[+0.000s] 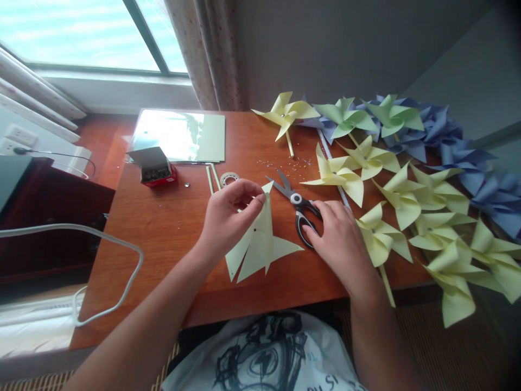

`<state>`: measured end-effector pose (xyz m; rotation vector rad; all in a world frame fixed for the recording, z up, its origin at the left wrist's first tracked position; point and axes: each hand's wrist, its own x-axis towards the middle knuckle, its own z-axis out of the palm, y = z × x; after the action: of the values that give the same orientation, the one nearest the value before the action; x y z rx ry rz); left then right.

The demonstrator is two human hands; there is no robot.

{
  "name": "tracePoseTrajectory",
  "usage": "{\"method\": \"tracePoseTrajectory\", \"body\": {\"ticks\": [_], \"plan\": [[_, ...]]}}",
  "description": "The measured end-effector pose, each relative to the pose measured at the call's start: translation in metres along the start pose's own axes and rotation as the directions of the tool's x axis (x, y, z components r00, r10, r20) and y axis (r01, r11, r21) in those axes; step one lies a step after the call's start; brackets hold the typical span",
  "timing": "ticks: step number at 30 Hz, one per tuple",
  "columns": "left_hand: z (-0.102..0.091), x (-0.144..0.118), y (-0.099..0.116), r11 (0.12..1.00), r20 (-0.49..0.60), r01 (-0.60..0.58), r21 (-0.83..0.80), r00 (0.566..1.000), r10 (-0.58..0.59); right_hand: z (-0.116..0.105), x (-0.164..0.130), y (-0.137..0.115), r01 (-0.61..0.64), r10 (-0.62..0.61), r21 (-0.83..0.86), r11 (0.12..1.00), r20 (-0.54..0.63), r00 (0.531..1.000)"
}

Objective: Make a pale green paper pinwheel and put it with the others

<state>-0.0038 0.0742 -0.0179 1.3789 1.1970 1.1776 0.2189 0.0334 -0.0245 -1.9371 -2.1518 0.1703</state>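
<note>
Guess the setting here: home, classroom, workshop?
Probably a room at home, used for paper craft. A reddish wooden table sits by a curtained window; folded yellow, green and blue paper pinwheels are piled on it. Left hand pinches cut pale-yellow paper; right hand rests on black-handled scissors.

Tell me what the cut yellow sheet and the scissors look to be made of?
Cut yellow sheet: thin matte paper, judging by its crisp folds. Scissors: shiny grey blades, probably steel; black and white handles, likely plastic, under the right hand.
</note>
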Motion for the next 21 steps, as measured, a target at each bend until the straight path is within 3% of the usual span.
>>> {"method": "tracePoseTrajectory", "body": {"ticks": [5,10,16,21], "plan": [[-0.001,0.001,0.001,1.000,-0.008,0.022,-0.021,1.000,-0.022,-0.003,0.002,-0.005,-0.056,0.056,0.012,0.998,0.005,0.998],[-0.002,0.001,0.003,0.999,-0.007,0.020,-0.037,1.000,-0.020,-0.011,-0.006,-0.001,-0.080,0.101,0.253,0.964,-0.071,0.992],[-0.002,-0.001,0.003,1.000,0.022,0.008,-0.024,1.000,-0.007,-0.009,-0.011,0.008,-0.119,0.142,0.631,0.766,0.015,0.990],[-0.002,-0.002,0.002,1.000,0.062,-0.011,-0.016,0.998,0.012,-0.012,-0.006,0.002,-0.097,0.069,0.733,0.674,0.068,0.995]]}}
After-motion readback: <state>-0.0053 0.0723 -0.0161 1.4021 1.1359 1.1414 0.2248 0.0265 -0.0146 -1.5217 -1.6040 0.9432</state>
